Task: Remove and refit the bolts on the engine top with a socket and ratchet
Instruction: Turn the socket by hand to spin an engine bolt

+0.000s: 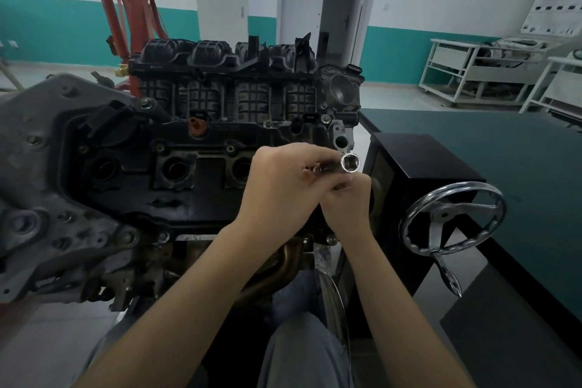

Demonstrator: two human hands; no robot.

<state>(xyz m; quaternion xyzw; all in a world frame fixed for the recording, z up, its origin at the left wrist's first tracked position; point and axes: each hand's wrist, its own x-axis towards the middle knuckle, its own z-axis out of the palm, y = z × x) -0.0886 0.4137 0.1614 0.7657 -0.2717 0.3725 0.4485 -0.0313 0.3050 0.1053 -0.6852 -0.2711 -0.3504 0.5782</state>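
Socket (349, 163) sits in front of the engine top (189, 173), open end facing you; your left hand (283, 179) pinches its shank, right hand (346, 198) curled just beneath, contents hidden.

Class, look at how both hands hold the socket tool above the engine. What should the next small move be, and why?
Probably lower the socket onto a bolt at the cover's rear edge. Both the left hand and right hand grip the tool in the air, its open end faces the camera, and it sits on no bolt yet.
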